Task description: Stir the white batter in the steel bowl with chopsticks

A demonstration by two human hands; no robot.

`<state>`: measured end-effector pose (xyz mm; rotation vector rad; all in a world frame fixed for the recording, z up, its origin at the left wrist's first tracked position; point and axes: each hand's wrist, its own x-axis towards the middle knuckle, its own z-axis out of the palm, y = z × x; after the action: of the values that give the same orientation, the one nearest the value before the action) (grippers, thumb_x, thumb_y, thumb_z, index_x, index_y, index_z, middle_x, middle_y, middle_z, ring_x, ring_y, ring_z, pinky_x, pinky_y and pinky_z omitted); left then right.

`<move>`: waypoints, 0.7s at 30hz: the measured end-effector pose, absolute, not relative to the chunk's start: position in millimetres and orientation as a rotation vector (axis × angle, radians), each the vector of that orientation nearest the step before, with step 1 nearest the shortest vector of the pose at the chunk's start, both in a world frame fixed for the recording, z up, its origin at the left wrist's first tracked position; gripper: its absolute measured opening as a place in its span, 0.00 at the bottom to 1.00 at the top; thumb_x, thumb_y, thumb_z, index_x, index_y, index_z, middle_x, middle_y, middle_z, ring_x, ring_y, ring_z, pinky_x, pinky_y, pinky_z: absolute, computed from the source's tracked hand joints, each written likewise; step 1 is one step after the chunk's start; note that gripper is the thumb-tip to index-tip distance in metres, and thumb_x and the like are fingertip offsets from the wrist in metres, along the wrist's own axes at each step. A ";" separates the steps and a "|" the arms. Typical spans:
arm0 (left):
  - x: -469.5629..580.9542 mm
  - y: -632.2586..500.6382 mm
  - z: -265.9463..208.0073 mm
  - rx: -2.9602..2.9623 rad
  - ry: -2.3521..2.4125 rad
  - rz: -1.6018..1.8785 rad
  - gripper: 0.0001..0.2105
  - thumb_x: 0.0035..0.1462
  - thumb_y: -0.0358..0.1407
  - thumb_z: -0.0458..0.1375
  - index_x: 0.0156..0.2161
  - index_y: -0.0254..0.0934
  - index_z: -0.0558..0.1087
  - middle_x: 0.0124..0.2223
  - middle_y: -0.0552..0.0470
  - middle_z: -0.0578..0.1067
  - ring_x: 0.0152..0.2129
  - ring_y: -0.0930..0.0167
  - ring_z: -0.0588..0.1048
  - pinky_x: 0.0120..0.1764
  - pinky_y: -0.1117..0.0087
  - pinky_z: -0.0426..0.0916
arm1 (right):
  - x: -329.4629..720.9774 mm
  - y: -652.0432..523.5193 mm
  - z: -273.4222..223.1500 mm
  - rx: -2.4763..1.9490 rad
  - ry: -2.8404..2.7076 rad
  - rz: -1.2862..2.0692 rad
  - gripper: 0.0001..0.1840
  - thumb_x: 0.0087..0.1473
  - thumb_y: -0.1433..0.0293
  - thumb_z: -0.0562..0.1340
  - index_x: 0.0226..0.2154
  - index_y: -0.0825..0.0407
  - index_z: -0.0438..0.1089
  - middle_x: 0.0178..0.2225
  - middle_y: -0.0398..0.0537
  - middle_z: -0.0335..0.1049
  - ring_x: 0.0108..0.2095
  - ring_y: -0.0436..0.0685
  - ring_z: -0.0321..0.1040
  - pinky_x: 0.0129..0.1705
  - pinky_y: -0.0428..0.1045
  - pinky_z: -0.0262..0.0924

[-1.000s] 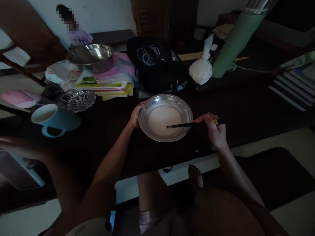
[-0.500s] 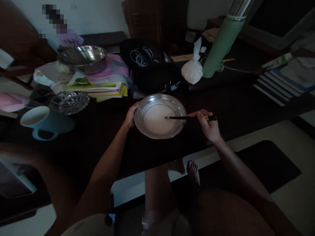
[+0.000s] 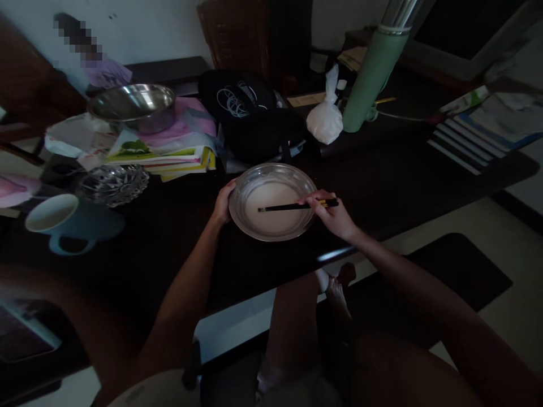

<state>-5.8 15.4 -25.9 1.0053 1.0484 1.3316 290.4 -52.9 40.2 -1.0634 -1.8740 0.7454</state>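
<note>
Presently I note a black case [image 3: 258, 133] blocking the desk [image 3: 394, 175] just behind the metal bowl [image 3: 272, 235] of pale liquid [image 3: 271, 224]; left grip [image 3: 223, 202] holds its rim, right grip [image 3: 333, 217] grasps dark chopsticks [image 3: 280, 208], number unclear. Counted: one mug [image 3: 99, 220], one glass dish [image 3: 114, 183], one flask [image 3: 373, 82], one tied bag [image 3: 325, 121], one basin [image 3: 159, 117] on a pile [image 3: 178, 158].

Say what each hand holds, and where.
Right hand: black stick, near its yellow-banded end. Left hand: metal bowl, by its left edge.
</note>
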 end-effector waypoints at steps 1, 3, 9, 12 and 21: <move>-6.0 15.7 -26.2 1.006 1.049 1.327 0.17 0.51 0.46 0.58 0.42 0.38 0.77 0.44 0.47 0.80 0.49 0.58 0.76 0.52 0.58 0.69 | 289.7 -49.1 39.8 -1.073 -1.872 0.727 0.25 0.62 0.48 0.53 0.34 0.45 0.78 0.35 0.48 0.80 0.39 0.59 0.75 0.47 0.57 0.65; -6.3 16.3 -26.7 1.009 1.045 1.325 0.16 0.52 0.45 0.58 0.42 0.38 0.77 0.43 0.47 0.80 0.49 0.58 0.76 0.52 0.58 0.69 | 293.3 -43.1 40.1 -1.112 -1.861 0.657 0.26 0.62 0.47 0.52 0.34 0.44 0.78 0.35 0.47 0.80 0.38 0.58 0.74 0.47 0.58 0.64; -5.7 17.5 -27.3 0.976 1.037 1.343 0.16 0.52 0.44 0.58 0.42 0.39 0.78 0.43 0.48 0.81 0.48 0.59 0.76 0.51 0.59 0.70 | 326.7 -46.8 48.4 -1.218 -1.754 0.561 0.26 0.63 0.49 0.52 0.32 0.46 0.79 0.32 0.47 0.78 0.35 0.57 0.72 0.41 0.55 0.62; -4.8 17.4 -26.3 0.954 1.051 1.352 0.14 0.52 0.43 0.58 0.41 0.39 0.78 0.42 0.49 0.81 0.48 0.58 0.76 0.51 0.59 0.71 | 337.5 -57.5 54.7 -1.217 -1.693 0.612 0.25 0.63 0.51 0.53 0.30 0.47 0.78 0.31 0.47 0.77 0.35 0.56 0.73 0.41 0.54 0.63; -4.3 12.4 -23.3 1.008 0.990 1.324 0.17 0.51 0.46 0.60 0.42 0.38 0.78 0.44 0.47 0.81 0.52 0.57 0.75 0.52 0.59 0.70 | 317.1 -69.2 47.4 -1.006 -1.789 0.988 0.20 0.61 0.52 0.58 0.32 0.46 0.77 0.35 0.47 0.79 0.39 0.56 0.76 0.46 0.54 0.68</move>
<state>-4.3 12.4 -23.3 1.0084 0.9903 1.3243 317.1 -69.2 47.4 -1.0055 -1.7892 0.9881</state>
